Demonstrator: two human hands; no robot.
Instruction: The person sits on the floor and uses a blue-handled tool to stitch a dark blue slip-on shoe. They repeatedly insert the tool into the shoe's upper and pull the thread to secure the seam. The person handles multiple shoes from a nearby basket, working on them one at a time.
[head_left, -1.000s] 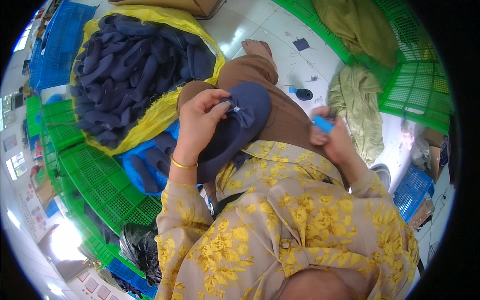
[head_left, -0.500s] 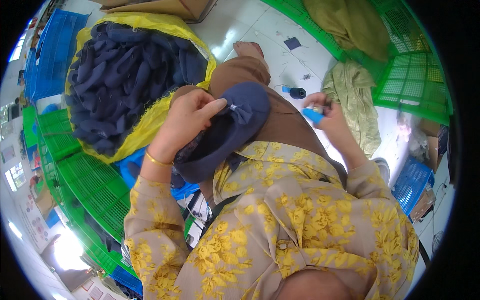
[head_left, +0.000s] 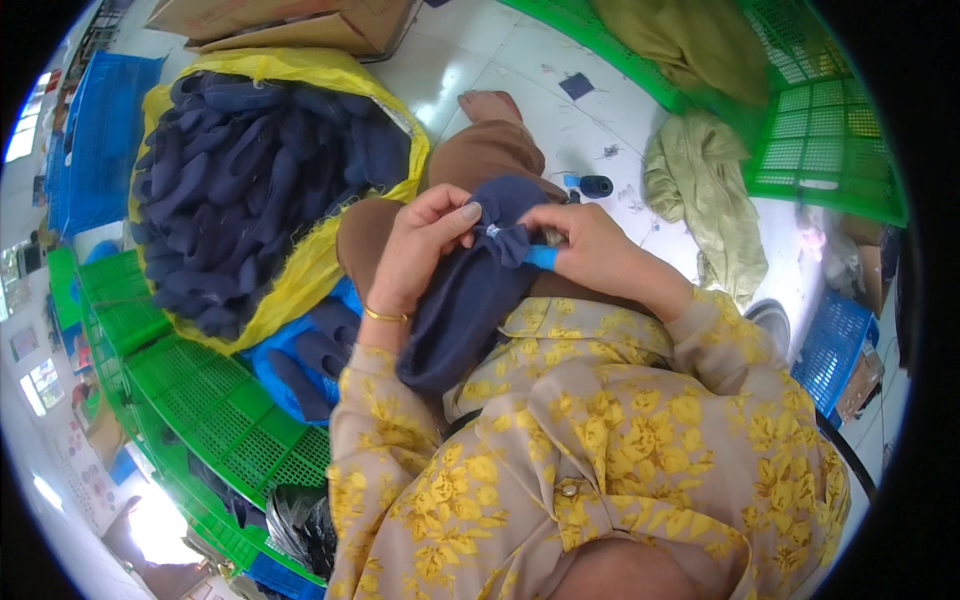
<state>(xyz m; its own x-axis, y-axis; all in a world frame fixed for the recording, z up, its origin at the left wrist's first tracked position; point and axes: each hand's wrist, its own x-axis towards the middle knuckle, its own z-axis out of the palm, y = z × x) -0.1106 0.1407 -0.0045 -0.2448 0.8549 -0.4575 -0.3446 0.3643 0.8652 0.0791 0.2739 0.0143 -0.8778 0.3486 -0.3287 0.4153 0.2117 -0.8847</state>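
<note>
A dark navy fabric shoe point(head_left: 455, 315) lies across my lap, its toe pointing away from me. A navy bow point(head_left: 508, 243) with a pale knot sits on its front. My left hand point(head_left: 425, 245) is closed on the shoe beside the bow, thumb on top. From the right, my right hand point(head_left: 595, 248) pinches the bow's right side; blue tape wraps one finger. Whether a needle or thread is between those fingertips is hidden.
A yellow sack point(head_left: 285, 322) full of navy shoes stands at the left, with a blue bag point(head_left: 270, 385) of more shoes below it. Green crates point(head_left: 220, 400) flank both sides. On the floor are a dark thread spool point(head_left: 596, 187) and an olive cloth point(head_left: 700, 190).
My right hand has come in from the right, to the bow. The shoe has turned and shifted slightly in my lap, and my left hand has moved right with it.
</note>
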